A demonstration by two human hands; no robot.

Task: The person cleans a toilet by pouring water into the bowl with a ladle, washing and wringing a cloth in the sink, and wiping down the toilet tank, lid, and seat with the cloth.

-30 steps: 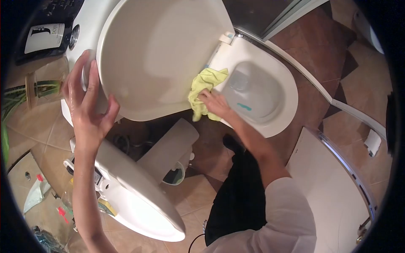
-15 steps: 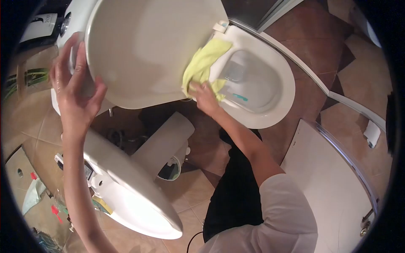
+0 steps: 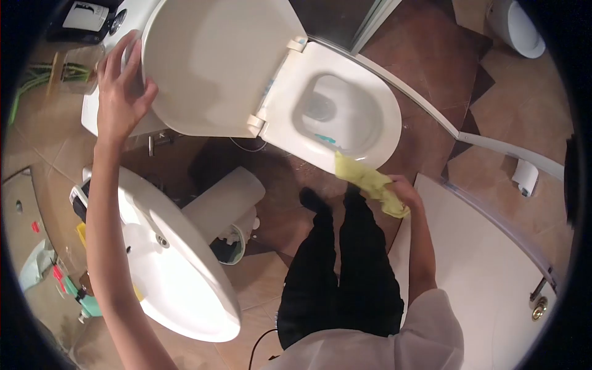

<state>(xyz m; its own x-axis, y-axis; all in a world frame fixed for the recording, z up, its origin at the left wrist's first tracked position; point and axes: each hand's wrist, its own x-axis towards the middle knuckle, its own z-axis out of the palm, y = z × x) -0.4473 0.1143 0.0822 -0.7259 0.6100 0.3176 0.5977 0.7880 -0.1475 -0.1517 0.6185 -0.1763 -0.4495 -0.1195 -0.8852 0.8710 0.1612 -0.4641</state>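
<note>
My left hand is at the upper edge of the raised toilet lid, thumb and fingers curved about its rim. A crumpled yellow cloth hangs from my right hand, whose fingers are closed on one end. The cloth's other end lies against the near side rim of the toilet bowl. Inside the bowl is a small turquoise strip. Two hinges join lid and bowl, the nearer hinge being uncovered.
A white washbasin stands at the lower left, with a small bin beside its pedestal. On the right are a white bathtub panel and a toilet paper roll. A dark-labelled bottle sits near the cistern.
My right hand has carried the yellow cloth from the hinge area to the bowl's outer side, towards me. The left hand stays at the lid, while the whole view has shifted.
</note>
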